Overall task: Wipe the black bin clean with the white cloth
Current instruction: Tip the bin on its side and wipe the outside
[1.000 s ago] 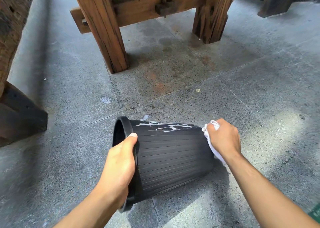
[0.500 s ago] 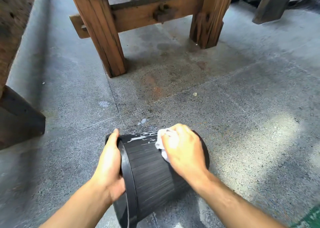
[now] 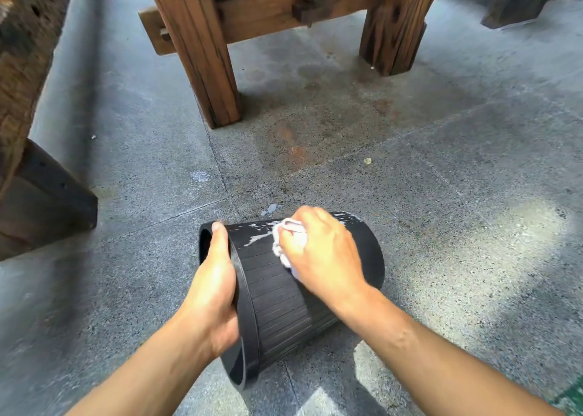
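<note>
A black ribbed bin point(image 3: 277, 302) lies on its side on the grey floor, its open rim toward the left. My left hand point(image 3: 214, 289) grips that rim, thumb stretched along its top. My right hand point(image 3: 321, 254) presses a bunched white cloth point(image 3: 285, 242) against the upper side of the bin. White smears point(image 3: 257, 239) streak the bin's wall just left of the cloth. Most of the cloth is hidden under my fingers.
A heavy wooden bench stands ahead, with one leg point(image 3: 202, 52) at centre left and another point(image 3: 391, 24) to the right. A dark wooden block point(image 3: 44, 201) sits at the left. Speckled concrete floor point(image 3: 457, 194) stretches to the right.
My right hand has carried the cloth from the bin's base end up onto its side wall, toward the rim. The bin has turned so its base points more away from me.
</note>
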Available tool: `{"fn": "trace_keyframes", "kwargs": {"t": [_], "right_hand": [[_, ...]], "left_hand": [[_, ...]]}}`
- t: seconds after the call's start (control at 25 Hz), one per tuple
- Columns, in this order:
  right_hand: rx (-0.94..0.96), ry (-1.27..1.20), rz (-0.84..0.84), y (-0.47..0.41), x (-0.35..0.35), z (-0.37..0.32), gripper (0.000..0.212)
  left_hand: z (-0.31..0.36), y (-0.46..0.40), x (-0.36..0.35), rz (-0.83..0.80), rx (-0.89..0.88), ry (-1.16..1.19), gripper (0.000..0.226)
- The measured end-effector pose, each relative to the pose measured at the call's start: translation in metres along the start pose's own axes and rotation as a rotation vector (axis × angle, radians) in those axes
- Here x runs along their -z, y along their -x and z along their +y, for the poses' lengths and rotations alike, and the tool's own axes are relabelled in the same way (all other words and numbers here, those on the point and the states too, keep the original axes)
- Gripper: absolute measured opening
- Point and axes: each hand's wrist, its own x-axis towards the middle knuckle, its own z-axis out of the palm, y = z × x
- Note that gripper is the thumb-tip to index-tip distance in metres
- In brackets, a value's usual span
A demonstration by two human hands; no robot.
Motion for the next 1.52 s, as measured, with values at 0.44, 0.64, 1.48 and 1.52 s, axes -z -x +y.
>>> {"fn": "trace_keyframes", "kwargs": {"t": [0.44, 0.64, 1.48, 1.52], "right_hand": [[-0.601, 0.085, 0.131, -0.028, 0.045, 0.133, 0.023], [-0.500, 0.038, 0.204, -0.005, 0.044, 0.108, 0.021], [0.069, -0.026, 0.052, -0.009, -0.022, -0.009, 0.026], [0.038, -0.025, 0.061, -0.012, -0.022, 0.006, 0.026]], "left_hand": [[0.000, 0.006, -0.005, -0.023, -0.101, -0.077, 0.059], [0.013, 0.005, 0.009, -0.018, -0.103, -0.004, 0.066], [0.002, 0.001, 0.008, 0.236, -0.191, -0.111, 0.061], [0.002, 0.001, 0.010, 0.245, -0.182, -0.109, 0.061]]}}
